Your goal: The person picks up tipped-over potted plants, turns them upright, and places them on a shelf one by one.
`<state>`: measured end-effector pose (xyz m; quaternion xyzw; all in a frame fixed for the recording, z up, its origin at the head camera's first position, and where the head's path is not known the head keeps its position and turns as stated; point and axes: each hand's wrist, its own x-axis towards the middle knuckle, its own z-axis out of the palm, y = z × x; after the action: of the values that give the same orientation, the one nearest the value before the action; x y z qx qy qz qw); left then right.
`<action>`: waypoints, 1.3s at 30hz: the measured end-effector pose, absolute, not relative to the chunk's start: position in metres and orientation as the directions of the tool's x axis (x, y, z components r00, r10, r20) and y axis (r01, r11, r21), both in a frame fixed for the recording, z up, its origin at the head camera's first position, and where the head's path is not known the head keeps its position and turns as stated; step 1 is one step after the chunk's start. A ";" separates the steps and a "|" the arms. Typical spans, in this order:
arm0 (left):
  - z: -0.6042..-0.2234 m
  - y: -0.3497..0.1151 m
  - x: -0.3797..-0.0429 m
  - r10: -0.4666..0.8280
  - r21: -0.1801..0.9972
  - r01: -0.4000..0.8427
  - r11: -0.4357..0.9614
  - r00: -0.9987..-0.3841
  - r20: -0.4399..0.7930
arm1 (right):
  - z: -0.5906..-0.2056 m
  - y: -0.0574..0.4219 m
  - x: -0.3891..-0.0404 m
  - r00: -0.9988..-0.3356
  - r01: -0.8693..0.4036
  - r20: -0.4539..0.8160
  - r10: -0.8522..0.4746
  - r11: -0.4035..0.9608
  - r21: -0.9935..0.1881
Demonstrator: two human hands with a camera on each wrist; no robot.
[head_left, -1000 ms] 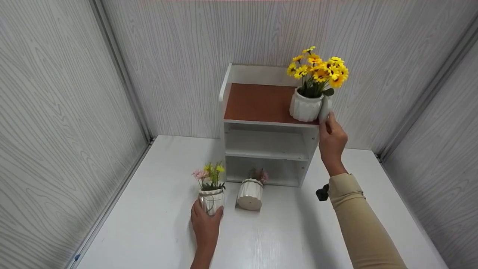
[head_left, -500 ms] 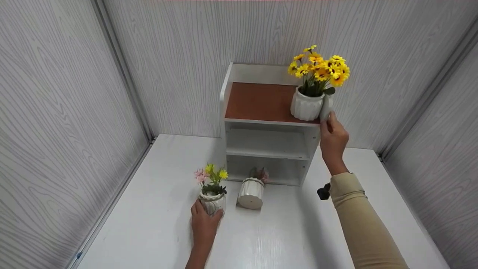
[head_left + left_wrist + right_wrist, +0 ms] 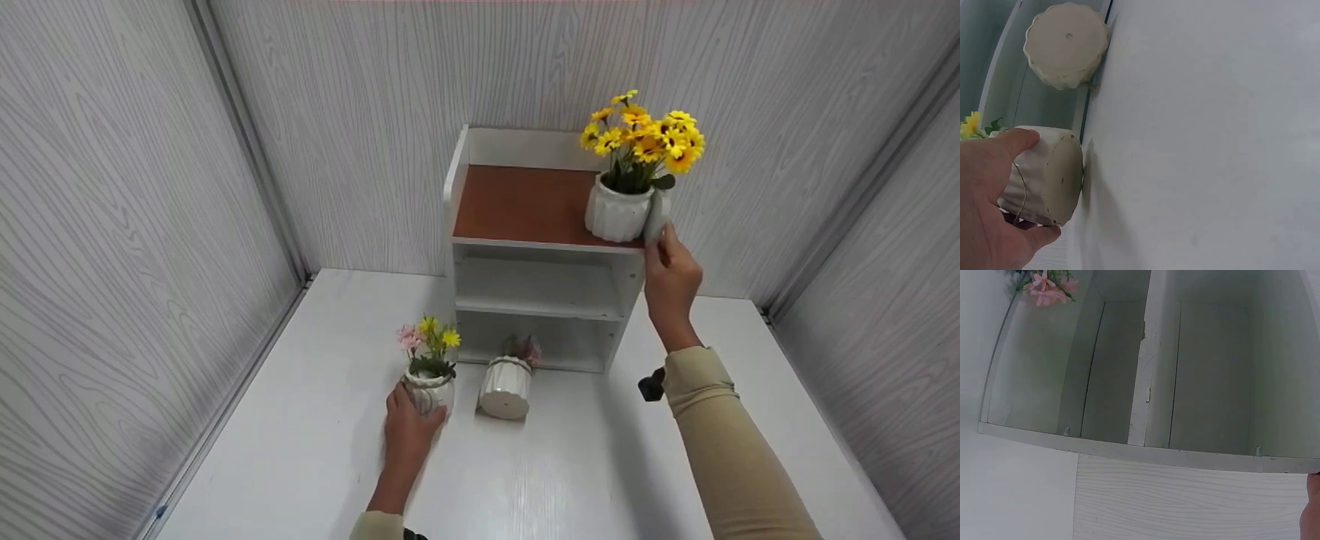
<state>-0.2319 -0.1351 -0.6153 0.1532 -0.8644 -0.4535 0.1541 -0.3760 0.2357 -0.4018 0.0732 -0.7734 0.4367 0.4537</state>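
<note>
Pale grey wood-grain walls (image 3: 360, 150) stand behind and beside the white shelf unit with a red-brown top (image 3: 517, 202), and a glossy white counter (image 3: 555, 480) spreads beneath it. On the shelf unit's top, at its right end, a ribbed white ceramic pot (image 3: 616, 216) stands upright, filled with yellow daisy-like flowers (image 3: 645, 142). The right hand (image 3: 671, 277) has its grip narrowed, pinching the shelf unit's right side panel. The left hand (image 3: 409, 431) has its grip around a small white twine-tied pot (image 3: 433, 394) in front of the shelf unit's left side; that pot contains pink and yellow flowers (image 3: 429, 345). A fluted white pot (image 3: 504, 390) lies tipped before the shelf unit's bottom compartment, its pink flowers (image 3: 527, 349) toward the opening, partly blocking it.
</note>
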 end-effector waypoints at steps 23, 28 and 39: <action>-0.624 -0.123 -0.230 -0.475 0.889 -0.130 0.440 -0.874 0.108 | -0.404 0.235 -0.376 -0.587 -0.522 0.758 0.284 0.583 -0.622; -0.626 -0.122 -0.229 -0.481 0.901 -0.122 0.416 -0.871 0.104 | -0.403 0.236 -0.376 -0.570 -0.522 0.772 0.281 0.601 -0.605; -0.634 -0.119 -0.227 -0.486 0.884 -0.076 0.462 -0.855 0.181 | -0.402 0.235 -0.376 -0.570 -0.503 0.772 0.282 0.624 -0.598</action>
<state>-0.2267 -0.1190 -0.6343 0.1695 -0.8290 -0.4901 0.2092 -0.3765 0.2353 -0.4024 0.0713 -0.7757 0.4278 0.4584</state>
